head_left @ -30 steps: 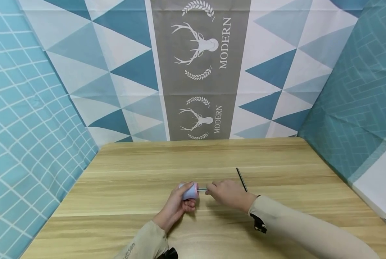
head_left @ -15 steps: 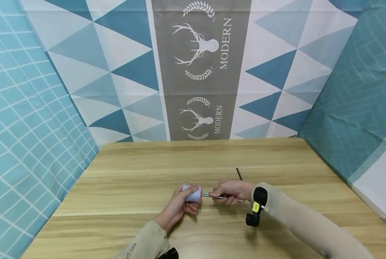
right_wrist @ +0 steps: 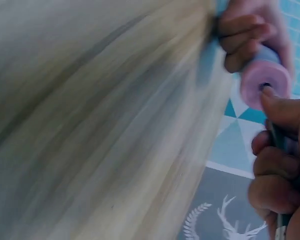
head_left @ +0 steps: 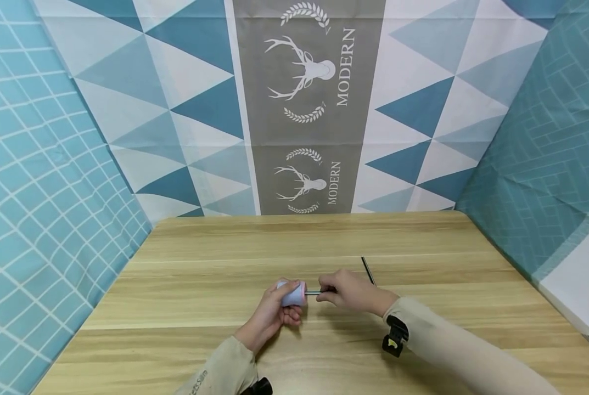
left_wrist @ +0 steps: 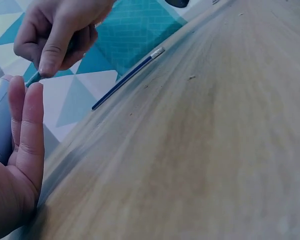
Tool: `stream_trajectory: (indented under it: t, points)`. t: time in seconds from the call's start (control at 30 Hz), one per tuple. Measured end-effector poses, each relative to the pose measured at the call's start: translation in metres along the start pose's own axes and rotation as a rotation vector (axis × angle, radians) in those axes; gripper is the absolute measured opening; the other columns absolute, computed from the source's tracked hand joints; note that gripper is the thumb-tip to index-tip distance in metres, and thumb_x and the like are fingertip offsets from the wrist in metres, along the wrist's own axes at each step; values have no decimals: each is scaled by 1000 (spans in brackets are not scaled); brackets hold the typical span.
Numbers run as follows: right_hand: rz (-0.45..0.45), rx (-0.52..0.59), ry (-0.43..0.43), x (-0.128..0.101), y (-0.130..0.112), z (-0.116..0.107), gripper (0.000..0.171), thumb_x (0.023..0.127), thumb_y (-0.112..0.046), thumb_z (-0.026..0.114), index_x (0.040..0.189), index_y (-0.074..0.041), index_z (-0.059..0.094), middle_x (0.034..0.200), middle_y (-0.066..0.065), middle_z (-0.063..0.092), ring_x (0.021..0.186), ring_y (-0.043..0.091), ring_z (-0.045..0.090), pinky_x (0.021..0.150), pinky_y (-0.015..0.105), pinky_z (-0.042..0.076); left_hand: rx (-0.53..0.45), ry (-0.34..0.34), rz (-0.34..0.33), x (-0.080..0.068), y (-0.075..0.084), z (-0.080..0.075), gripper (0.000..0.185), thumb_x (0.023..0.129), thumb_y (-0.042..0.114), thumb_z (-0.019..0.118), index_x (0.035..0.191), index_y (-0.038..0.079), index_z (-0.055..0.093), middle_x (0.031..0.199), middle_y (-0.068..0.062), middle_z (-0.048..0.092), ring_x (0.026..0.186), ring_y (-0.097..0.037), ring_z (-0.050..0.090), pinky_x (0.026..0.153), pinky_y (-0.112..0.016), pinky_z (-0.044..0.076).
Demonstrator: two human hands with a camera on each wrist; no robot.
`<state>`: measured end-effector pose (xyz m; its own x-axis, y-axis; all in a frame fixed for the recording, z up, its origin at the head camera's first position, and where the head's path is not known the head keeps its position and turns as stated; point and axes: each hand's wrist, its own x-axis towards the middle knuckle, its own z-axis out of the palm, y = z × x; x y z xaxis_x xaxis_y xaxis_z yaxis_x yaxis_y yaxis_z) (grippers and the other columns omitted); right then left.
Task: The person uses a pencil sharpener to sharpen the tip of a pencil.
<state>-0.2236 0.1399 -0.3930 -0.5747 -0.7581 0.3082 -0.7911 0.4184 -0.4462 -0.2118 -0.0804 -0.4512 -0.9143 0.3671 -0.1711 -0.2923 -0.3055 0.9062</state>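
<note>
My left hand (head_left: 273,314) grips a stubby pale blue handle with a pink end (head_left: 293,294) just above the wooden table (head_left: 200,285). A thin metal shaft (head_left: 312,293) sticks out of the pink end toward the right. My right hand (head_left: 346,291) pinches that shaft close to the handle. In the right wrist view the pink end (right_wrist: 266,85) faces the camera and my right fingers (right_wrist: 272,175) curl round the shaft. The left wrist view shows my left fingers (left_wrist: 26,125) lying along the handle, with the right hand (left_wrist: 57,30) above them.
A second thin dark rod (head_left: 368,270) lies on the table just behind my right hand; it shows as a blue rod with a metal tip (left_wrist: 127,77) in the left wrist view. Patterned cloth walls (head_left: 304,109) enclose the table on three sides.
My right hand has rolled back over, so the wrist camera swung from the top of the wrist to below it. The hand moved slightly left, closer to the handle. The left hand stayed put.
</note>
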Motion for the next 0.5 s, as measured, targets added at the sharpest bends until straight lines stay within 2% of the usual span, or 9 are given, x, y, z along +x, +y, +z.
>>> stream_trajectory:
  t: [0.07,0.2,0.27,0.37,0.5]
  points:
    - [123,190,-60,0,1,-2,25,92,-7,71,73,-9,55,59,-4,54,49,-3,35,42,14,30,6,-5,0,0,0,1,18,99,27,57,99,10,51,63,-5,64,43,-7,58,46,-25,57]
    - [451,621,-187,-1,6,-6,27,95,-11,67,71,-6,56,53,0,49,40,4,27,37,19,22,25,-13,4,-1,-1,2,15,98,23,57,99,10,53,63,-6,64,44,-7,59,46,-26,58]
    - [580,762,-234,-1,9,-7,28,95,-13,67,70,-6,54,52,0,47,39,6,24,35,20,18,38,-16,2,-1,-2,1,14,97,22,58,99,9,54,63,-6,64,44,-7,59,47,-27,58]
    - [670,838,-290,-2,12,-8,28,95,-15,65,70,-9,53,54,0,48,39,6,22,35,20,15,52,-20,-4,-2,-2,0,14,97,23,59,100,10,55,63,-7,65,44,-8,59,48,-28,59]
    - [654,813,-314,-1,12,-12,26,96,-16,64,72,-9,55,54,0,49,39,5,23,35,20,15,54,-27,-6,-2,-1,1,15,96,24,60,101,10,57,64,-7,65,45,-8,60,49,-30,59]
